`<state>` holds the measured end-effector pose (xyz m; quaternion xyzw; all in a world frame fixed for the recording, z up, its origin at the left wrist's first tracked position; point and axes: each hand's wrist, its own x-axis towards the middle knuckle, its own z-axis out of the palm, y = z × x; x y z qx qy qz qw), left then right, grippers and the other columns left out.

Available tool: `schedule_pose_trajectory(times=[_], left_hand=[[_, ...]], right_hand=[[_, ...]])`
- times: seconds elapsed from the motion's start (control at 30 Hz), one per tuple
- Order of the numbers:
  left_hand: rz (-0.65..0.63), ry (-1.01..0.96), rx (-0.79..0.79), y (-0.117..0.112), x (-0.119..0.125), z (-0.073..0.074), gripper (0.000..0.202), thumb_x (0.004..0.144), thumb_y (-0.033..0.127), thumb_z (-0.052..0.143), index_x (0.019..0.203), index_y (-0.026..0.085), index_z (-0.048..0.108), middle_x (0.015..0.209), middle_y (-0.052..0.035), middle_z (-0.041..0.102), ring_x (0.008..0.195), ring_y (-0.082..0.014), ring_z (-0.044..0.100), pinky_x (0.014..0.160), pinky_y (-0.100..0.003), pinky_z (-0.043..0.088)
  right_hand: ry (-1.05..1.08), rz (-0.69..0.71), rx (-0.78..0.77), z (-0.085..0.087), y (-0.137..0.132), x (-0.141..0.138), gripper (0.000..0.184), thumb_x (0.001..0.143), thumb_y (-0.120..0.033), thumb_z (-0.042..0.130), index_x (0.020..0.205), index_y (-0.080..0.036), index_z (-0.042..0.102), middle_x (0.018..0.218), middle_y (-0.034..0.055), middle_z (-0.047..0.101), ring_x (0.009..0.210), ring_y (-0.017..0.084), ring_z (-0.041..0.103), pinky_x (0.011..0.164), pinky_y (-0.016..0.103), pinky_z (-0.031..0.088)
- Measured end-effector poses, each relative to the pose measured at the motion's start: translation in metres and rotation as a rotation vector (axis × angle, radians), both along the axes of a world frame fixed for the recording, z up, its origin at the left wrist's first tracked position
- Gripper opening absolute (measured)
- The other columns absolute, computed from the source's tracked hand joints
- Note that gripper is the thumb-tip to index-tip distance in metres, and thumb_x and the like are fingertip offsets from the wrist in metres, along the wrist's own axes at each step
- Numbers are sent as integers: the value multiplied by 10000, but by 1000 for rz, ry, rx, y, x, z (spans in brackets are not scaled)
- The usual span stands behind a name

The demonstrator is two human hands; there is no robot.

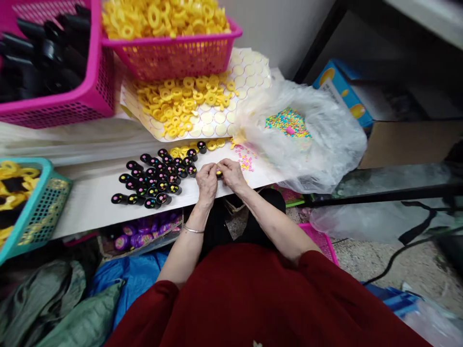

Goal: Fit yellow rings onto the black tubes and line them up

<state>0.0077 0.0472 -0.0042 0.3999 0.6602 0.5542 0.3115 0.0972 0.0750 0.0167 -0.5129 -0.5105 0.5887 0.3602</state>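
Observation:
My left hand (207,182) and my right hand (232,175) meet at the table's front edge, fingers closed around a small black cylinder (219,174). Most of it is hidden by the fingers; a bit of yellow shows at its top. To the left stand several black cylinders (152,174) in a close group, with pink, yellow and blue beads in their tops. Just beyond my hands lie loose pink and yellow beads (246,160). Yellow ring-shaped plastic pieces (181,99) are heaped on a sheet of round stickers (249,72).
A pink basket (173,55) of yellow pieces and another pink basket (97,91) of black parts stand at the back. At left is a teal basket (45,207). A clear plastic bag (325,140) of coloured beads lies right. Purple items (141,233) sit below the tabletop.

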Motion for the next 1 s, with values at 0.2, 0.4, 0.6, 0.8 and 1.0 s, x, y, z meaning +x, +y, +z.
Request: schedule_pose_trajectory(times=[0.2,0.4,0.6,0.8,1.0], left_hand=[[11,-64,44,-2,2,-3,269,805,381,533,782,145,658,655,-12,591,641,-116,539,574,-216,427],[22,-81,-30,1,2,-2,251,789,364,538,716,141,631,608,8,562,600,-103,497,548,-206,393],[15,-134,23,10,3,0,174,713,294,564,629,145,598,570,27,519,552,-89,462,524,-209,370],[-249,-294,19,-1,-12,7,330,673,429,641,827,137,662,690,-7,600,538,-87,485,505,-211,399],[-297,-125,65,-14,-14,5,420,488,269,783,877,141,694,734,21,568,521,-42,399,495,-184,353]], right_hand=[[141,-118,-105,7,-8,-4,167,771,-325,568,693,-179,542,452,-77,455,323,54,375,306,172,305],[182,-134,-178,0,-10,-9,188,764,-340,608,703,-184,522,472,-74,489,345,69,461,355,191,429],[144,-144,-167,-5,-6,-9,172,764,-314,610,692,-188,516,468,-70,507,357,86,503,349,194,437],[138,-120,-173,3,-2,-9,163,766,-270,612,664,-175,527,440,-54,520,339,91,503,309,180,396],[211,-72,-166,4,-11,5,263,780,-386,645,699,-153,553,505,-49,542,332,51,446,308,166,377]])
